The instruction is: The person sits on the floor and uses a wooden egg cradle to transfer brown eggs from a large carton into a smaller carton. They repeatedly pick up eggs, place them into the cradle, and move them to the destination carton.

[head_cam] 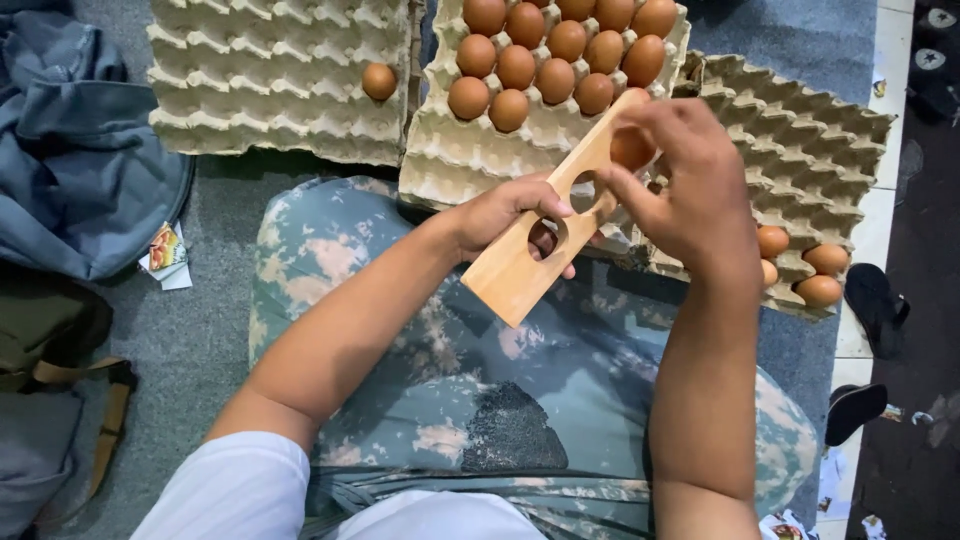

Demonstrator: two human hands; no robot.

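Note:
My left hand (500,215) grips a flat wooden board with round holes (505,275), held slanted over my lap. My right hand (690,185) holds a brown egg (630,148) against the board's top hole. Just beyond, a grey pulp egg tray (450,160) carries several brown eggs (555,50) in its far rows. Another tray at the right (820,140) holds three eggs (815,265) near its front edge. A third tray at the upper left (250,80) has one egg (379,81).
A grey-blue bag (80,170) lies at the left with a small printed packet (165,250) beside it. An olive strap (105,420) lies lower left. Dark sandals (875,300) rest on the floor at right. My camouflage trousers (500,400) fill the foreground.

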